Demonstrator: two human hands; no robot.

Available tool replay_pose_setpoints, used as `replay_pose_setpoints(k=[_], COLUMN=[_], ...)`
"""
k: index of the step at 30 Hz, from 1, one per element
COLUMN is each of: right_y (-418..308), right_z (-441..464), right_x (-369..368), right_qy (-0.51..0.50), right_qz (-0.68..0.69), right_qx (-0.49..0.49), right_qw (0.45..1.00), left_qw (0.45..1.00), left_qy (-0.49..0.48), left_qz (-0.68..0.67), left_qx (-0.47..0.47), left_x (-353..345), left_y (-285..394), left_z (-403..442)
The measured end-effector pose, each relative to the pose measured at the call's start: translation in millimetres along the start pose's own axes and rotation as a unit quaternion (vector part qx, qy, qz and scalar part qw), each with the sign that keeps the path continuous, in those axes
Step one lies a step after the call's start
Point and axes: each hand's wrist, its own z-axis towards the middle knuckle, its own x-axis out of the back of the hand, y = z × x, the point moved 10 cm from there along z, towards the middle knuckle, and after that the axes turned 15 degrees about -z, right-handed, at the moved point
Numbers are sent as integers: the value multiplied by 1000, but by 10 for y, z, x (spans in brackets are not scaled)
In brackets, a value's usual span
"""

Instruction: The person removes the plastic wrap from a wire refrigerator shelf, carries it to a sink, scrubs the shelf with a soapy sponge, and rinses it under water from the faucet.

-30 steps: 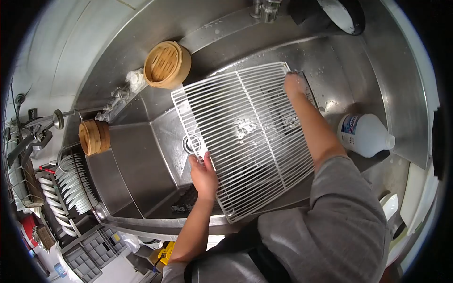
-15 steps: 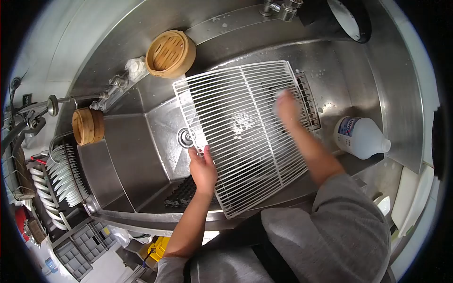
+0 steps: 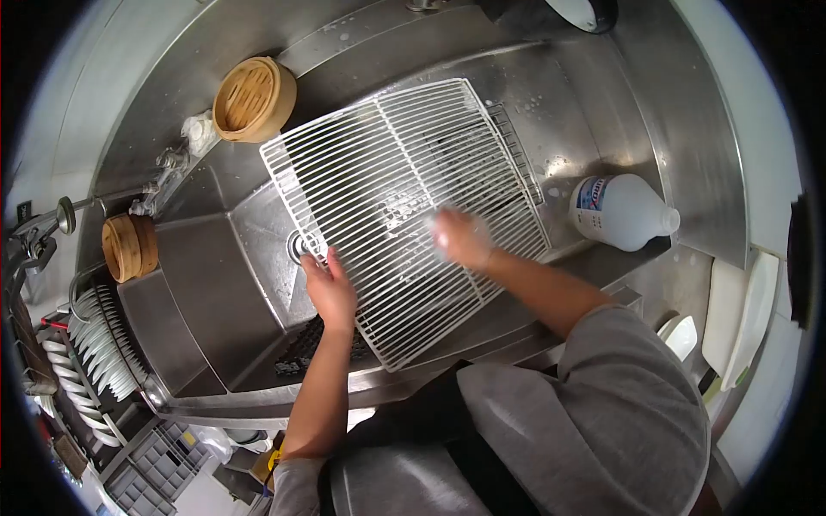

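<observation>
A large white wire rack [image 3: 417, 176] lies slanted across the steel sink. My left hand [image 3: 331, 294] grips its left edge, with the thumb and fingers closed around the frame. Over the middle of the rack, my right hand [image 3: 466, 242] is curled and blurred by motion. Something pale and whitish shows at its fingers, too smeared to name. Through the bars, wet patches and a dark grate show beneath the rack.
A bamboo steamer [image 3: 255, 99] sits on the sink's back ledge, another [image 3: 129, 247] at the left. A white plastic jug [image 3: 624, 211] lies to the right. Racked white plates [image 3: 105, 344] stand far left. A black perforated mat [image 3: 314, 348] lies near the front edge.
The view has shifted, so the surroundings sit further left and higher. My right hand has moved from the rack's right side toward its middle. My left hand keeps its hold on the edge.
</observation>
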Motion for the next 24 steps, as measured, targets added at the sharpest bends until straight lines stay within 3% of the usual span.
replay_pose_setpoints(k=[1, 3, 4, 6, 7, 9, 10, 12, 14, 15, 17, 18, 20, 21, 22, 23, 24], right_y=[205, 1488, 1462, 1273, 898, -210, -756, -476, 327, 587, 1580, 1509, 1175, 889, 562, 328, 265], right_z=[-28, -142, -176, -380, -366, -519, -596, -553, -483, -591, -610, -461, -187, 77, 335, 485, 683], right_x=[-15, -87, -168, 19, -122, 7, 299, 235, 41, -83, -138, 12, 280, 815, 1557, 2312, 2941], right_qy=[33, -72, -74, 85, 26, 91, 75, 12, -103, -99, -46, -37, -79, 6, 165, 340, 386], right_qz=[-26, -70, -70, -130, -121, -50, -56, -87, -115, -122, -143, -153, -29, -5, -29, -125, -143], right_qx=[36, -224, -220, -208, -176, 63, 253, 268, 145, 151, -111, -100, -154, -118, -8, 45, -8], right_qw=[998, 969, 970, 966, 977, 993, 963, 959, 977, 976, 982, 982, 984, 993, 986, 931, 911], left_qw=[1000, 999, 999, 997, 997, 999, 999, 998, 990, 989, 988, 986, 985, 982, 979, 977, 977], left_qy=[5, 19, 23, 36, 34, 30, 29, 37, 50, 59, 70, 70, 77, 73, 69, 43, 51], left_qz=[10, 39, 38, 70, 72, 41, 27, 42, 127, 132, 137, 150, 155, 172, 193, 200, 197], left_qx=[3, -7, -4, 15, 21, 10, 4, -1, -23, -17, 0, 17, 17, 19, 24, 59, 63], left_x=[1, 27, 30, 29, 37, 26, 14, 15, 30, 44, 85, 79, 88, 93, 104, 99, 125], left_y=[-5, 13, 8, -27, -49, -49, -34, 59, 88, 34, 67, 77, 138, 156, 160, 164, 151], left_z=[0, -9, -1, -11, -28, 2, -11, -26, -26, -26, -53, -44, -34, -42, -79, -95, -156])
